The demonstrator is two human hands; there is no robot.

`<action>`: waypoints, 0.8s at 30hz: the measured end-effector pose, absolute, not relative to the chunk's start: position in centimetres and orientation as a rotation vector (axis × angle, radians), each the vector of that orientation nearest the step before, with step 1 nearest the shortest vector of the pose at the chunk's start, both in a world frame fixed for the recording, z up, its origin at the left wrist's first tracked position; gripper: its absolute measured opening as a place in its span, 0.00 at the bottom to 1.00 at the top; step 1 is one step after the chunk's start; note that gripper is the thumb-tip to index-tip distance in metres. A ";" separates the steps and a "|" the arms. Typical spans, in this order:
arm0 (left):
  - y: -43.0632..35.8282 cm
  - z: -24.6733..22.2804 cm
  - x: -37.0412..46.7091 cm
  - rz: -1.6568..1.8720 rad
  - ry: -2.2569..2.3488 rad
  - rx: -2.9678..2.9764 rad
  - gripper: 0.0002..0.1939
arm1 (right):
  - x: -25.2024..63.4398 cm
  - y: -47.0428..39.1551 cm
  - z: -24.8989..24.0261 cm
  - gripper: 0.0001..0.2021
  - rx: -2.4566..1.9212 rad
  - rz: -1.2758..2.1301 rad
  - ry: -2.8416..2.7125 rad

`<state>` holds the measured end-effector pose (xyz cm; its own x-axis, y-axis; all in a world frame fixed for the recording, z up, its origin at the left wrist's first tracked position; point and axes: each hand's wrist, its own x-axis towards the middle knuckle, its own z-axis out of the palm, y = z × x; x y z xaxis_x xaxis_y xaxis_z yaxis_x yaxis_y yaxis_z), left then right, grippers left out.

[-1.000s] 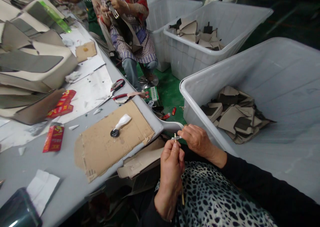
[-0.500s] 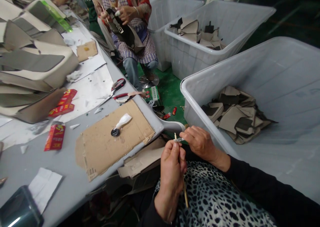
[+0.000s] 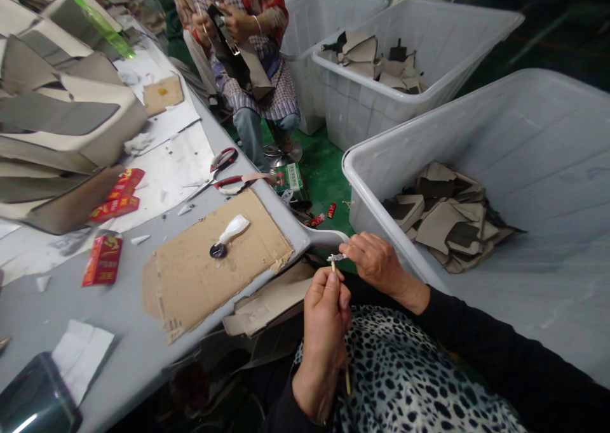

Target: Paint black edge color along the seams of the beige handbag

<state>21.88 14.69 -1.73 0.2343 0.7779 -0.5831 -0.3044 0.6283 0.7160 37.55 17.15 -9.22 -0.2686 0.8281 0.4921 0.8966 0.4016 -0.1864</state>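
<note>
Left hand (image 3: pixel 325 312) closed round thin stick (image 3: pixel 347 379), long axis near to far, leaning slightly left. Right hand (image 3: pixel 376 261), fingertips pinched on whitish scrap (image 3: pixel 336 257), lies right of stick's far tip; scrap at tip, wrapped or merely touching unclear.

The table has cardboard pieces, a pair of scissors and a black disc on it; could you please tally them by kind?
Cardboard pieces: 2
Scissors: 1 pair
Black disc: 1
Total: 4
</note>
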 end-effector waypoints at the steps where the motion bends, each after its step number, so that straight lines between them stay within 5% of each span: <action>1: 14.6 -1.7 21.9 0.793 1.110 0.497 0.16 | 37.7 17.3 -9.4 0.10 -1.498 -0.181 -2.157; 7: 14.2 -1.2 21.8 0.793 1.092 0.434 0.17 | 39.8 18.4 -9.8 0.10 -1.772 -0.211 -2.028; 24: 14.8 -1.6 21.6 0.732 1.100 0.446 0.20 | 36.6 16.3 -8.8 0.08 -1.407 -0.095 -2.157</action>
<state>21.64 14.79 -1.63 0.2595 0.7252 -0.6378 -0.3087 0.6880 0.6568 36.58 16.35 -8.76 -0.2947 0.8233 0.4850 0.8626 0.4476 -0.2356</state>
